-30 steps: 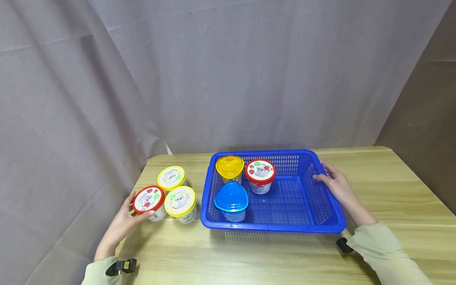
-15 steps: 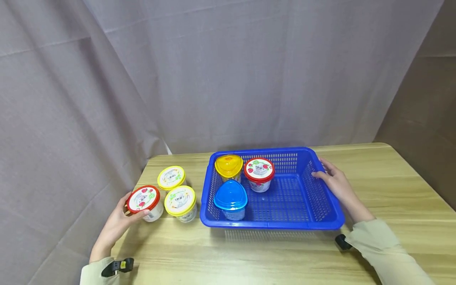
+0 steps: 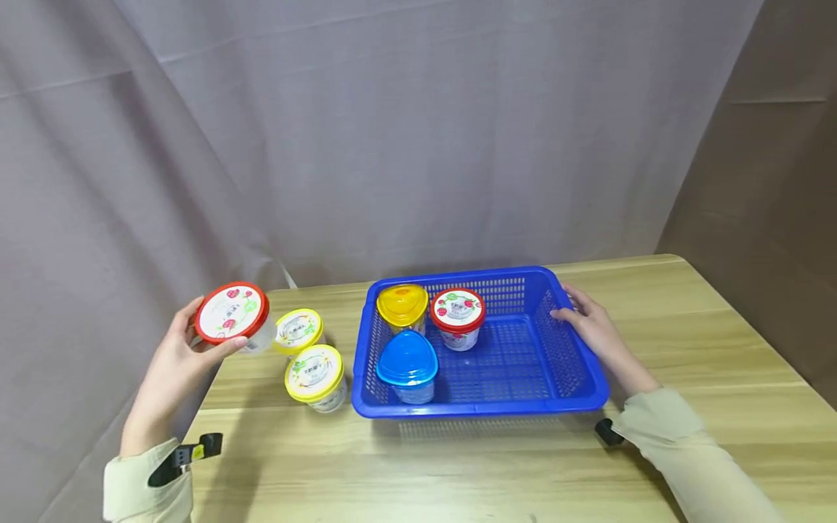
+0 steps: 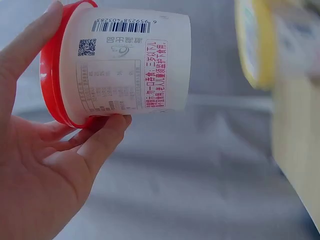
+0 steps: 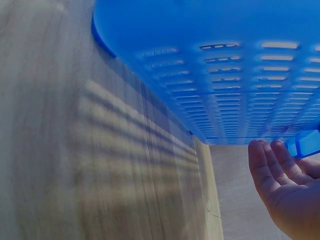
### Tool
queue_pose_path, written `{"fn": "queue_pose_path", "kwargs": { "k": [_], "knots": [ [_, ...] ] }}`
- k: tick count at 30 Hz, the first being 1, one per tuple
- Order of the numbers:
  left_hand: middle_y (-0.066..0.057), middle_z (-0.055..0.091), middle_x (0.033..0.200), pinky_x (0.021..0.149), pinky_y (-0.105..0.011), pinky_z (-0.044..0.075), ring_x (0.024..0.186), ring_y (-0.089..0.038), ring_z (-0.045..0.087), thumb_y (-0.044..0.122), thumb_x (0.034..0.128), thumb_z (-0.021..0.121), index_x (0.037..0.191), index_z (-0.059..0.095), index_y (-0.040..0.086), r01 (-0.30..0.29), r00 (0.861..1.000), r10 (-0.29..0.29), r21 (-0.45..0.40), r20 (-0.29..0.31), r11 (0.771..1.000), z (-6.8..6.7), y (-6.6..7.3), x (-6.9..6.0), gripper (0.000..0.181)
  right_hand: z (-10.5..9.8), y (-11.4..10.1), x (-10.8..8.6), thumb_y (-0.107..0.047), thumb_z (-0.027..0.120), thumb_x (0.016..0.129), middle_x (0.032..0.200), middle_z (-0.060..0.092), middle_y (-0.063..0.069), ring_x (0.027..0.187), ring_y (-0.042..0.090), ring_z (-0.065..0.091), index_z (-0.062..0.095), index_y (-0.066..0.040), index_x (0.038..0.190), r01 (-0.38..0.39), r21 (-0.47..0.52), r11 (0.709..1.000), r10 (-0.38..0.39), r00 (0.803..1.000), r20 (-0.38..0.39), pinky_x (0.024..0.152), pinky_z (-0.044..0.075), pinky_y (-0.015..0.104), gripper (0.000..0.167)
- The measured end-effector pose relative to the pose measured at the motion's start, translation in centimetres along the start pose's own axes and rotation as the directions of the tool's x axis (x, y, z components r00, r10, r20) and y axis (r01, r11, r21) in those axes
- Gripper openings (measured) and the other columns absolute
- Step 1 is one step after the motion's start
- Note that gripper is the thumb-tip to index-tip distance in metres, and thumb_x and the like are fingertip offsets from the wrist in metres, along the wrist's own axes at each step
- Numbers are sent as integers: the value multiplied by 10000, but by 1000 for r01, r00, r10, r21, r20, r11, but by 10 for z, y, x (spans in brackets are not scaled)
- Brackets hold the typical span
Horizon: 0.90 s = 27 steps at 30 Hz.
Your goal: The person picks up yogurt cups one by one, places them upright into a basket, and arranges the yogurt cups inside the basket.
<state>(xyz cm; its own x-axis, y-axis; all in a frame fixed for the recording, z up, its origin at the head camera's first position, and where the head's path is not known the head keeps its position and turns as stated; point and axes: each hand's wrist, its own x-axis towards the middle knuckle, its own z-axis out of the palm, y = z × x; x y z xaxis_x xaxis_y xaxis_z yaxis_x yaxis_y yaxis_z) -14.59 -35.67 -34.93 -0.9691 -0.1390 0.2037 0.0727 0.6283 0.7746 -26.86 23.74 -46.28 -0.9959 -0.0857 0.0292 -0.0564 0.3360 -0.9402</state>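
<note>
- red-lidded cup (image 3: pixel 235 316), one: left of the blue basket (image 3: pixel 480 409), raised off the table (image 3: pixel 418 472). left hand (image 3: pixel 173 370) curled about it, thumb at the lid's rim, fingers round the far side. we judge this hold high; should the lid give, the body could drop.
- yellow-lidded cups, two, rear (image 3: pixel 299 330) and front (image 3: pixel 315 374): between red-lidded cup and basket. a low swing toward the basket, we think, could topple the rear one, just beside the raised base.
- right hand (image 3: pixel 591 328): at the basket's right end, pinching its rim, thumb inside, fingers outside. a tug here could drag or tip the basket.
- basket contents: yellow tub (image 3: pixel 402 309), blue tub (image 3: pixel 408 363), second red cup (image 3: pixel 459 316), all toward the basket's left. we suspect uneven weight; jolted, these could slide.
</note>
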Motion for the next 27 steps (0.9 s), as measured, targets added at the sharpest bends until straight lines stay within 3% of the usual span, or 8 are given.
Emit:
{"fn": "queue_pose_path", "kwargs": {
  "k": [4,8,12,16,21,24,27],
  "knots": [
    [-140,457,1462,908,-86,460,1209,-87,525,272,857,826,1605,154,80,-60,997,62,-38,44,997,17,36,14,1024,0,1,1,-229,594,989,1472,429,336,862,11,607,209,-25,1597,-14,18,1000,14,1000,6,727,586,252,748],
    [-135,488,1445,1053,-288,468,1287,-260,519,269,822,858,1584,223,81,-137,985,142,-59,97,989,46,69,28,1010,-2,2,3,-230,585,993,1473,427,335,855,18,612,200,-32,1601,-15,19,1000,15,1000,11,721,589,258,746],
    [-147,488,1432,1078,-474,452,1285,-322,517,296,799,875,1564,270,72,-191,965,203,-90,165,978,81,93,36,1001,-4,3,3,-235,582,997,1481,420,329,862,12,608,194,-38,1604,-19,23,1000,19,1000,13,728,586,250,747],
    [-104,509,1400,1064,-456,473,1255,-278,537,322,774,892,1545,317,89,-200,948,233,-165,215,966,114,110,36,990,-5,3,4,-239,580,999,1502,400,321,878,15,602,186,-39,1605,-26,23,999,25,1000,14,737,583,244,750],
    [-29,534,1360,1030,-422,503,1213,-218,568,397,745,900,1530,356,144,-190,941,232,-182,245,965,149,129,32,989,-5,4,5,-228,580,996,1508,393,320,869,1,601,185,-34,1604,-25,32,999,25,1000,12,740,585,248,750],
    [-19,544,1350,999,-421,525,1192,-226,587,401,739,904,1522,365,144,-205,929,249,-179,275,962,169,140,29,984,-5,5,5,-220,580,997,1499,398,325,851,-12,605,179,-31,1604,-25,43,999,25,1000,13,734,590,256,751],
    [-24,562,1331,972,-393,543,1176,-221,600,386,740,906,1512,374,111,-246,907,289,-172,306,954,189,148,26,977,-5,6,6,-216,582,998,1496,401,326,851,-25,602,179,-28,1603,-19,51,999,19,1000,13,738,588,251,751]
  ]
}}
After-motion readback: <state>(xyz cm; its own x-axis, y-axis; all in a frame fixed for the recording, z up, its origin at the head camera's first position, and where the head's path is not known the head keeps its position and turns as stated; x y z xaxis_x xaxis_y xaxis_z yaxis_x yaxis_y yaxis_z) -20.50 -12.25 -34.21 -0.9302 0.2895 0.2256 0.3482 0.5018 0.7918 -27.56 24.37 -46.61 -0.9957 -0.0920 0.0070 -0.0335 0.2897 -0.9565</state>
